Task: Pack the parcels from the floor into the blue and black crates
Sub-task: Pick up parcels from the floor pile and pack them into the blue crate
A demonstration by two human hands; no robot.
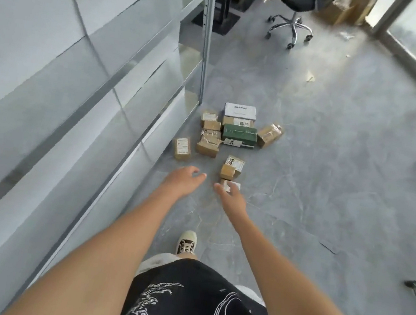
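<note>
Parcels (231,136) lie in a loose cluster on the grey floor (333,176), just beside the foot of the glass wall (128,107). No blue or black crate in view.

Left hand (184,180) reaches forward, fingers loosely spread, holding nothing. Right hand (230,197) likewise outstretched with relaxed fingers, in front of the nearest small box (231,185) — contact cannot be told from this view.

Handling, judged: mostly small brown cartons, taped, stiff-sided, probably light; each should go in one hand, gripped across two opposite faces. Tape wrap on some looks glossy, so possibly a little slick. The green box (240,134) and the white box (240,111) are longer — better taken with both hands at the ends, or singly round the middle. The tilted carton (269,135) at the right edge of the cluster leans against the green box; lifting the green one first may tip it.

Writing: white shipping labels on several cartons and dark print on the white box top, all too small or blurred to read. No brand legible.
</note>
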